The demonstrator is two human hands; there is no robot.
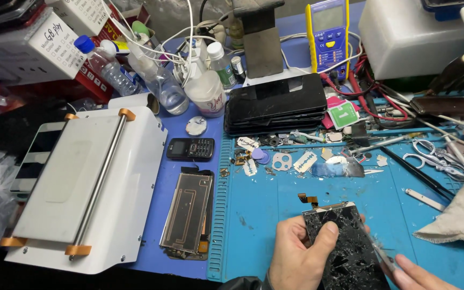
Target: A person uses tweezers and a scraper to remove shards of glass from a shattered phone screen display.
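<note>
The left hand (296, 258) grips a cracked phone screen (347, 247) by its left edge, thumb across the glass, low over the blue mat (275, 204). The right hand (417, 275) pinches a thin metal tool (374, 248) against the screen's right edge. A grey cloth (460, 220) lies just right; a copper-backed display panel (187, 212) lies left.

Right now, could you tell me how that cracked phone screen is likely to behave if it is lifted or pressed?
The cracked screen is shattered all over, so it is probably fragile and may shed shards. It looks thin and flat, so it is likely light and bends easily. The left hand grips its edge, and the right hand works a thin tool against it.
</note>
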